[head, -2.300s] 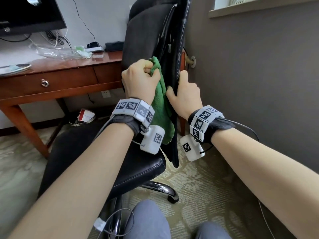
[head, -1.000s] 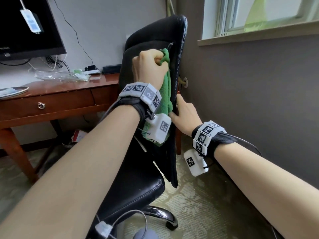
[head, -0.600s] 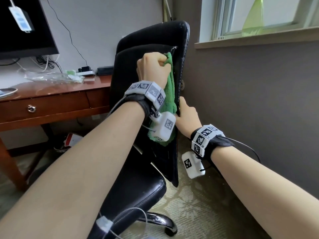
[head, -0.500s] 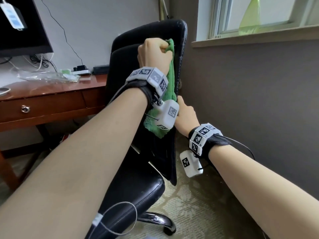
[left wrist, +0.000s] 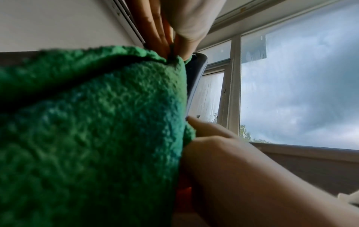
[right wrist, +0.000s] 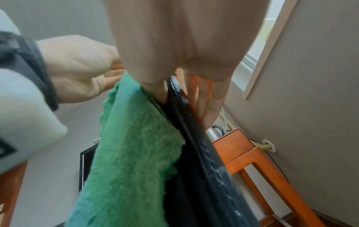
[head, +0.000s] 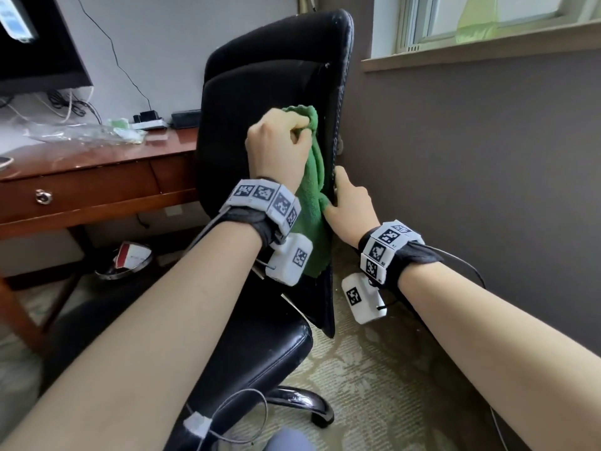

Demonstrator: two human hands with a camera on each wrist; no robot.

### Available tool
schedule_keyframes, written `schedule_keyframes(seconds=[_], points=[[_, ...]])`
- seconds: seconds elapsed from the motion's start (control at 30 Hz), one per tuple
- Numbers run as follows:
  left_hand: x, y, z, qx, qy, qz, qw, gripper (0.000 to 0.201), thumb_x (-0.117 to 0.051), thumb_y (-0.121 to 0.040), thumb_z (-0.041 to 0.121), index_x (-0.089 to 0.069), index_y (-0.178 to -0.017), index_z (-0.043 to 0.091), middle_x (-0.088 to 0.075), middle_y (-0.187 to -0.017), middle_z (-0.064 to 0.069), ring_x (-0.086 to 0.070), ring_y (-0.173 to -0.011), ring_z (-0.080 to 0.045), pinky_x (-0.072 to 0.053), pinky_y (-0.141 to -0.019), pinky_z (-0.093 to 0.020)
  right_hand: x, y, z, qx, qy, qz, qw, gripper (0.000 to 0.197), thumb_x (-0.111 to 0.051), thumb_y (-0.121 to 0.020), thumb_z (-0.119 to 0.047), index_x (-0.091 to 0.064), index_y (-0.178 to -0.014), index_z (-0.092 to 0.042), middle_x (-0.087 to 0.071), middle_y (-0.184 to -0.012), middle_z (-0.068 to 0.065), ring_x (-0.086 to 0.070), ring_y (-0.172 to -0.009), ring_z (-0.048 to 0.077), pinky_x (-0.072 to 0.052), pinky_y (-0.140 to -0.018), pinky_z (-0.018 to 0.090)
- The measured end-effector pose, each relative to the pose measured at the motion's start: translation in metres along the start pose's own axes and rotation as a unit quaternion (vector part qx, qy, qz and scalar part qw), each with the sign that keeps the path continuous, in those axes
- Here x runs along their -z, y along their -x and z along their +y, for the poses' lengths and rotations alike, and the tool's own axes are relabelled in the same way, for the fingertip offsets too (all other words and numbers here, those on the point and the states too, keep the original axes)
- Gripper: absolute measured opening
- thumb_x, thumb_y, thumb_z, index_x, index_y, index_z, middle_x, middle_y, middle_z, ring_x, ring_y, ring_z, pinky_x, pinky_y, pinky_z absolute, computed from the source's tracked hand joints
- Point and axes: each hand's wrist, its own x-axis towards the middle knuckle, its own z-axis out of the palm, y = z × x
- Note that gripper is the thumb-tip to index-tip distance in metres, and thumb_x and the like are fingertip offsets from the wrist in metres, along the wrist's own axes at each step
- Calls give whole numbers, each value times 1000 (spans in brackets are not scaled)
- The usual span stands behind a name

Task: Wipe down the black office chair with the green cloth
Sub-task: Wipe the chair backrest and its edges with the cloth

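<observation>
The left hand (head: 276,148), fisted round the fuzzy green cloth (head: 312,203), has slid down from the top of the black leather office chair (head: 260,102) toward the right hand (head: 349,206) clamping its backrest edge, so another downward wiping stroke seems underway.

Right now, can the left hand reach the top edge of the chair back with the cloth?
Probably yes: the left hand grips the green cloth against the chair back, with nothing above it.

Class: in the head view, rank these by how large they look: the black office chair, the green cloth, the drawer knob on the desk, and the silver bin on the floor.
1. black office chair
2. green cloth, partly hidden behind the left hand
3. silver bin
4. drawer knob
</observation>
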Motion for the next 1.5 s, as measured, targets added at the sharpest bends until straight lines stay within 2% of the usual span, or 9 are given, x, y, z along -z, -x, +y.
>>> schedule_keyframes(seconds=[0.2,0.33,0.47,0.53,0.7,0.9,1.17,1.27,1.5], points=[[2,-35,31,10,-9,13,1000,17,-65,-81,23,-70,-68,14,-63,-59,2,-54,-58,-15,-51,-66,-27,2,4,-2,11,-1,11,1000,37,-52,-92,-21,-37,-126,-18,-57,-79,6,-57,-69,29,-49,-61,36],[2,-63,47,-54,-50,2,997,17,-62,-85,21,-79,-88,22,-72,-87,3,-58,-76,-9,-39,-69,-15,3,7,-2,24,4,10,1000,34,-51,-94,-28,-38,-123,-17,-57,-76,7,-57,-68,32,-47,-62,37],[6,-68,47,-124,-113,-30,985,23,-57,-92,23,-77,-102,20,-70,-102,-1,-65,-91,-19,-37,-72,-19,3,9,-3,18,-3,7,1000,33,-50,-92,-33,-37,-120,-21,-59,-80,12,-58,-70,33,-52,-66,42],[8,-64,45,-151,-119,-29,981,20,-57,-93,22,-76,-99,17,-70,-102,-2,-66,-90,-20,-38,-71,-20,3,10,-2,18,-2,7,1000,34,-50,-92,-35,-37,-121,-23,-59,-80,11,-58,-71,32,-51,-66,39],[8,-9,20,-104,-67,35,992,10,-66,-82,14,-73,-76,15,-67,-84,-2,-64,-71,-19,-50,-59,-28,3,14,2,28,-1,4,1000,28,-51,-91,-21,-39,-116,-19,-59,-77,9,-58,-71,34,-52,-67,41],[30,74,-20,-93,-61,-28,993,8,-69,-87,16,-77,-87,15,-62,-88,-1,-59,-67,-14,-54,-60,-32,0,17,4,34,-1,23,999,32,-54,-94,-38,-38,-116,-20,-60,-77,7,-56,-73,30,-44,-67,34],[26,31,11,-123,-75,9,990,12,-67,-87,18,-79,-88,17,-63,-84,-2,-59,-66,-15,-53,-59,-30,2,25,-1,42,13,24,999,38,-52,-95,-33,-36,-127,-19,-60,-79,9,-56,-73,31,-49,-67,37],[24,14,28,-125,-132,-24,983,17,-61,-93,24,-78,-94,17,-63,-93,-3,-61,-70,-19,-46,-62,-26,5,26,-2,39,14,21,999,40,-51,-95,-31,-35,-129,-17,-60,-82,13,-58,-76,36,-52,-72,44],[35,37,30,-57,-205,-100,972,24,-50,-101,30,-70,-101,18,-55,-104,-6,-62,-78,-33,-46,-64,-37,4,31,-6,43,4,26,999,36,-51,-95,-30,-39,-124,-14,-60,-82,13,-56,-79,34,-52,-74,45]])
